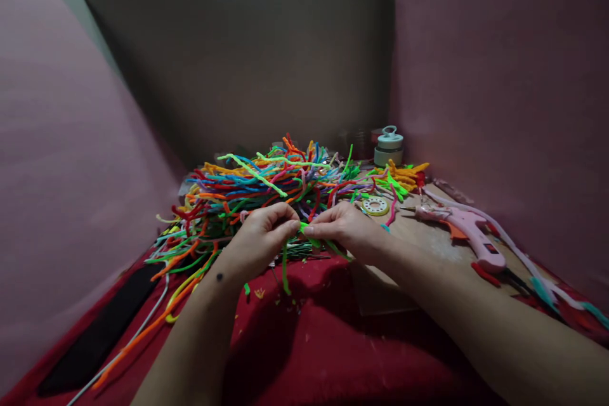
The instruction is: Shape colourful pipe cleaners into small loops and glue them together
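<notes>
Both hands meet over the front of the table, pinching a bright green pipe cleaner (285, 269) between them. My left hand (266, 228) is closed, with thumb and forefinger on one part of it. From the right, my right hand (347, 228) grips it close by, fingertips almost touching those of the left. One green end hangs straight down below the left fingertips, and another green length shows under the right hand. The part between the fingertips is bunched and partly hidden. Just behind the hands lies a large heap of multicoloured pipe cleaners (257, 177).
On the right, a pink glue gun (471, 228) rests on a brown board (428, 235). Near it are a round white-and-yellow dial (375, 205) and a lidded jar (389, 147). A black flat object (99, 330) lies left on the red cloth (328, 355). Pink panels flank the table.
</notes>
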